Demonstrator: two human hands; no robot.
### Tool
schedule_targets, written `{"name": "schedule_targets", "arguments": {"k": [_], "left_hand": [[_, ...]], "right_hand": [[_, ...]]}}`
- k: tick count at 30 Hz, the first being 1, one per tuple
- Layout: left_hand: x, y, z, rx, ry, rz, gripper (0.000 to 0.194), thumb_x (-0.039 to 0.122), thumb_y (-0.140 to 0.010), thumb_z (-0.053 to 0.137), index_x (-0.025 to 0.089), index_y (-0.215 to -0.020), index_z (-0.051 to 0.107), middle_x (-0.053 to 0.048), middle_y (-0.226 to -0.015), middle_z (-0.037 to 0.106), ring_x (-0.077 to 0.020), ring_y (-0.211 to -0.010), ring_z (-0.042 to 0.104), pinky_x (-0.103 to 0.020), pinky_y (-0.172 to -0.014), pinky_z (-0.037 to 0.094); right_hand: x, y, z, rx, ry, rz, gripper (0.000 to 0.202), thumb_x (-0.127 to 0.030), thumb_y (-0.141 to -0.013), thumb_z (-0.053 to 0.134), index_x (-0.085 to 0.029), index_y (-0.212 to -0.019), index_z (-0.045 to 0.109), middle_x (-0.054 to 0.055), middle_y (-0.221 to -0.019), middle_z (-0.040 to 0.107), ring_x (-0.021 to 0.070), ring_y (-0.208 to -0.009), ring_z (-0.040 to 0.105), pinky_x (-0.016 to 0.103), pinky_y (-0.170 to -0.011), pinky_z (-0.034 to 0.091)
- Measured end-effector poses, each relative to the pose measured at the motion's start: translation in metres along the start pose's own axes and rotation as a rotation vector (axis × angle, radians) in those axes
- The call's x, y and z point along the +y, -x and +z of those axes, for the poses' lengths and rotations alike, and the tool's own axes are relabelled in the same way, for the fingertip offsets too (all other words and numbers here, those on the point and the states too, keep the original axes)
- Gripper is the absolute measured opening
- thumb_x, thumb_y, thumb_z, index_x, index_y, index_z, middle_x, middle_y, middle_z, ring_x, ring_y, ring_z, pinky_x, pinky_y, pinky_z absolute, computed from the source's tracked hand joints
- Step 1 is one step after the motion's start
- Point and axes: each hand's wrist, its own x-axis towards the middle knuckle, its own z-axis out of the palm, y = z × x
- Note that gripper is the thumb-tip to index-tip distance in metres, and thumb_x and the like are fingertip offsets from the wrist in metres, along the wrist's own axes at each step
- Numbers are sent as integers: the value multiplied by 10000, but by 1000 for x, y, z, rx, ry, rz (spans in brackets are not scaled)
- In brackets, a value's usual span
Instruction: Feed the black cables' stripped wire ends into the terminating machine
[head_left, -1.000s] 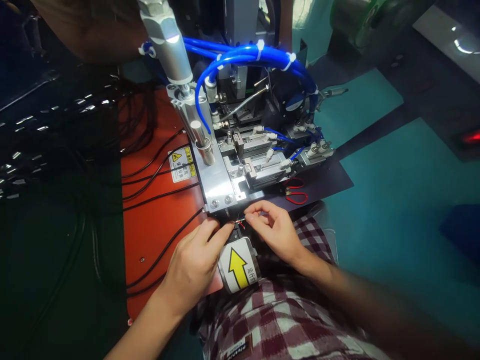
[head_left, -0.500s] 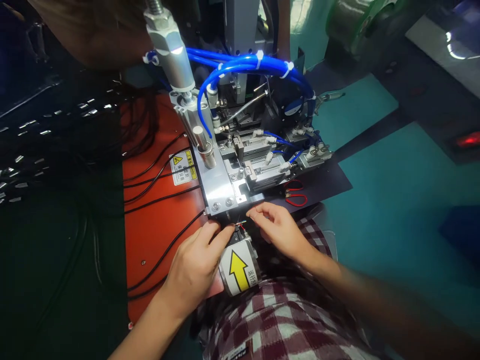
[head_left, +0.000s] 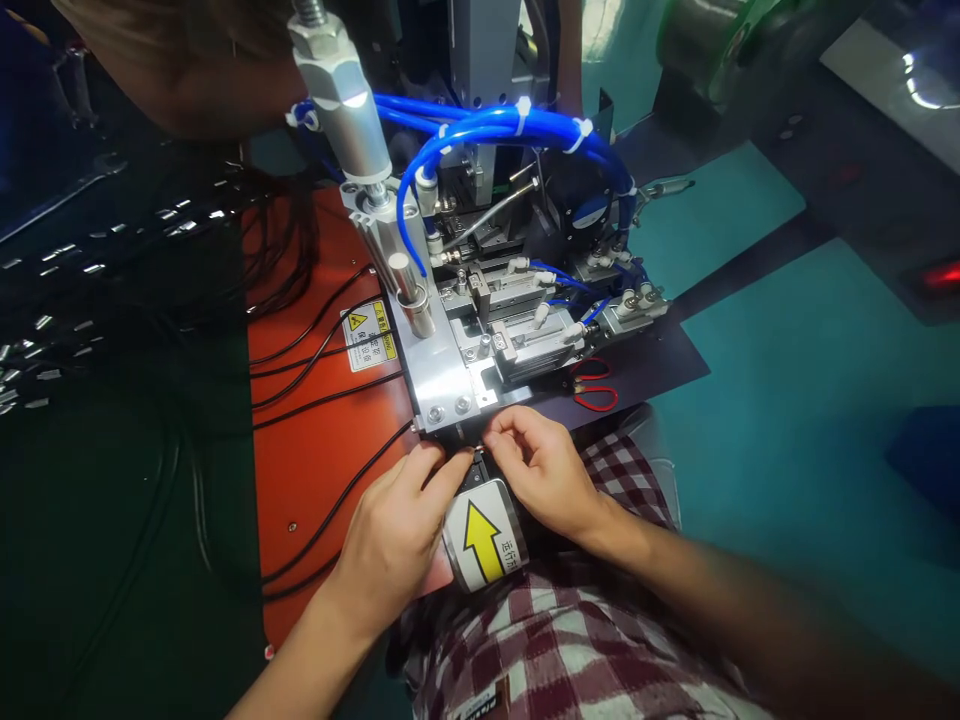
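Observation:
My left hand (head_left: 394, 525) is closed, its thumb and fingers at the near edge of a metal machine fixture (head_left: 442, 375). What its fingertips hold, if anything, is hidden. Close beside it, my right hand (head_left: 541, 472) is curled in a pinch just under the fixture's front edge, and its fingertips hide whatever is in them. Between the two hands lies a small dark metal guide (head_left: 474, 470). Below the guide is a rounded housing bearing a white label with a yellow arrow (head_left: 482, 540).
The fixture stands on an orange-red base plate (head_left: 322, 450) crossed by black cables. Blue air hoses (head_left: 480, 130) arch above. Red-handled scissors (head_left: 596, 385) lie to the right. A wrench (head_left: 94, 185) and shiny metal scraps (head_left: 172, 225) are at left.
My right hand has moved left and in toward my left fingertips. A small part with a red wire, seen between the hands before, is now mostly covered. My left hand stays in place.

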Motion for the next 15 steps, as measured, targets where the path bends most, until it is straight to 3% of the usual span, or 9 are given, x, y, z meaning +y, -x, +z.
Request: {"name": "schedule_targets", "arguments": {"k": [5, 7, 10, 15], "left_hand": [[0, 1, 1, -10, -6, -14, 284, 110, -927, 405, 84, -1102, 626, -100, -856, 588, -177, -743, 585, -269, -622, 515], [0, 1, 1, -16, -13, -13, 287, 96, -921, 407, 80, -1104, 628, -102, -861, 587, -177, -744, 585, -269, -620, 514], [0, 1, 0, -23, -20, -15, 292, 78, -912, 411, 68, -1105, 630, -107, -865, 581, -176, -737, 584, -267, -610, 510], [1, 0, -1, -29, -39, -8, 297, 110, -924, 397, 75, -1097, 636, -98, -843, 573, -175, -704, 577, -269, -586, 509]], "right_hand": [[3, -4, 3, -43, -300, 346, 154, -305, -813, 560, -172, -734, 562, -35, -588, 488, 102, -506, 416, 228, -477, 335], [5, -9, 0, -126, -422, 476, 187, -319, -787, 567, -168, -680, 544, -64, -515, 426, 78, -436, 342, 213, -417, 260], [7, -13, -7, -233, -473, 530, 228, -321, -774, 569, -168, -615, 512, -85, -463, 368, 57, -385, 284, 207, -384, 186], [5, 4, -3, -125, -477, 520, 253, -393, -785, 599, -147, -734, 573, -71, -505, 423, 63, -402, 340, 201, -389, 242]]}}
